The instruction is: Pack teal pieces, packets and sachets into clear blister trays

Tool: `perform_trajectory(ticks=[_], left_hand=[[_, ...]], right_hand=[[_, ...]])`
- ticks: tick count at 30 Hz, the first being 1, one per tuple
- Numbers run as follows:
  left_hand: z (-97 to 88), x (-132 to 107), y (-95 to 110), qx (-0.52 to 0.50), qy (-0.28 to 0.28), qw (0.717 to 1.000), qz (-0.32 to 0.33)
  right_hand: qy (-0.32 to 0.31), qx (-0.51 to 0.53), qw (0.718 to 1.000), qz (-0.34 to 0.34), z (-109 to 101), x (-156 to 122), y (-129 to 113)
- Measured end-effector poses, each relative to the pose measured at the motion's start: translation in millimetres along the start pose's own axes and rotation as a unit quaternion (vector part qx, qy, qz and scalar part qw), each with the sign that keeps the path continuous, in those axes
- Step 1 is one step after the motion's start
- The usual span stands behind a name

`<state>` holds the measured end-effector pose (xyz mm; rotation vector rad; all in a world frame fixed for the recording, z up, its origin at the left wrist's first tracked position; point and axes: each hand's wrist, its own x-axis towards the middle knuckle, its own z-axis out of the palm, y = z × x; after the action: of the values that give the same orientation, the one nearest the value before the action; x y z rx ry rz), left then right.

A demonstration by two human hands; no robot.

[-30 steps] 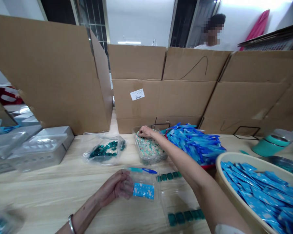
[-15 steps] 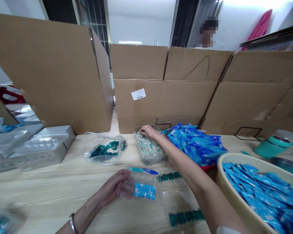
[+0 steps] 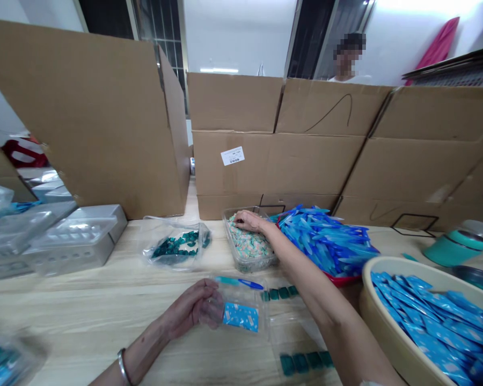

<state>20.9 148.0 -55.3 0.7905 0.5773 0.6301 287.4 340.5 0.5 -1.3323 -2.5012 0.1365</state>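
Observation:
My left hand (image 3: 201, 305) grips the left end of a clear plastic tray (image 3: 241, 297) above the table. A blue packet with white marks (image 3: 241, 317) lies in the tray, and a slim tool with a teal and a blue end (image 3: 241, 282) lies along its far side. My right hand (image 3: 249, 220) reaches into a clear plastic tub (image 3: 254, 265) of small pastel pieces (image 3: 247, 242). Its fingers are curled down at the pieces, and its fingertips are hidden. Beneath my right forearm, dark green squares (image 3: 301, 363) sit in rows in clear plastic.
An open bag of dark green pieces (image 3: 177, 246) lies left of the tub. Blue slim tools (image 3: 326, 238) are heaped to its right, beside a cream basin (image 3: 364, 289) of blue packets. Cardboard (image 3: 265, 166) walls the back. Clear boxes (image 3: 80, 241) stand left. A person (image 3: 348, 59) is beyond.
The view has shifted slightly. My right hand has flattened a little and its fingers dip lower among the pastel pieces. My left hand keeps its hold on the tray.

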Motion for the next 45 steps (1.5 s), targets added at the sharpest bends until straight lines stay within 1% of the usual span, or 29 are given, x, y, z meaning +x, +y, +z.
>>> perform_trajectory(ticks=[3,8,11,15,19,22,26,30,33,36,39,43,45], left_hand=[[0.0,0,0,-0.002,0.001,1.0,0.001],[-0.7,0,-1,0.005,0.003,1.0,0.0],[0.4,0,-1,0.005,0.003,1.0,0.002],[1.8,-1,0,-0.002,0.005,1.0,0.004],[1.8,-1,0,0.001,0.003,1.0,0.007],[1.7,-1,-1,0.005,0.001,1.0,0.008],[2.1,-1,0,0.0,0.001,1.0,0.008],[2.8,-2,1,0.005,-0.001,1.0,0.005],[3.0,-2,1,0.006,0.0,1.0,0.0],[2.6,-3,1,0.004,-0.007,1.0,0.005],[1.8,-3,0,0.002,-0.01,1.0,0.005],[1.0,-2,0,0.001,0.001,1.0,0.006],[1.2,-2,1,0.001,0.002,1.0,0.006]], right_hand=[[-0.001,-0.004,1.0,0.001,1,1,-4],[0.025,0.019,0.999,0.03,4,6,-13],[0.052,0.064,0.995,0.06,4,8,-12],[0.086,0.151,0.978,0.112,-2,7,-7],[0.087,0.231,0.96,0.132,-13,-3,-6],[0.08,0.263,0.952,0.134,-19,-12,-8],[0.068,0.257,0.954,0.14,-18,-17,-11],[0.046,0.21,0.966,0.141,-8,-13,-13],[0.04,0.175,0.973,0.145,-1,-11,-12],[0.042,0.143,0.98,0.13,2,-14,-11],[0.044,0.108,0.99,0.083,1,-19,-15],[0.01,0.085,0.996,0.004,-1,-28,-24],[-0.011,0.099,0.995,-0.019,-1,-33,-28]])
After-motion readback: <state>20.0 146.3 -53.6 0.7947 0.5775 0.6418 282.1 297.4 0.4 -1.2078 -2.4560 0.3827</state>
